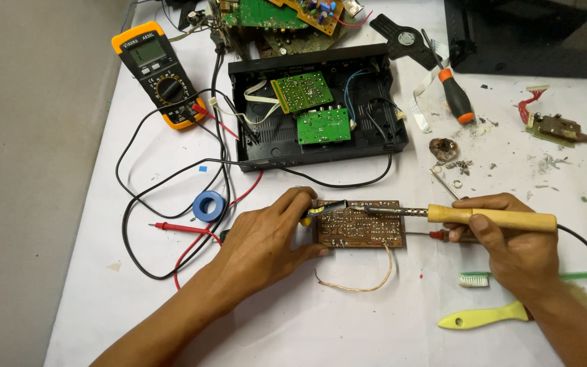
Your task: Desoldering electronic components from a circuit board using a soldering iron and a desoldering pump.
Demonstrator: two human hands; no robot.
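Observation:
A brown circuit board [361, 228] lies solder side up on the white table near me. My left hand [266, 238] rests at its left edge, pinching yellow-handled tweezers [321, 210] whose tips lie over the board's top left. My right hand [511, 238] grips the wooden handle of a soldering iron [490, 217]; its metal tip reaches left onto the board's upper edge. A thin bare wire [368, 282] loops out from under the board.
An open black case [388, 129] holding two green boards sits behind. A yellow multimeter [157, 71] stands at far left with red and black leads trailing, beside a blue tape roll [208, 205]. An orange-black screwdriver [456, 95], a toothbrush [484, 278] and a yellow plastic tool [480, 316] lie right.

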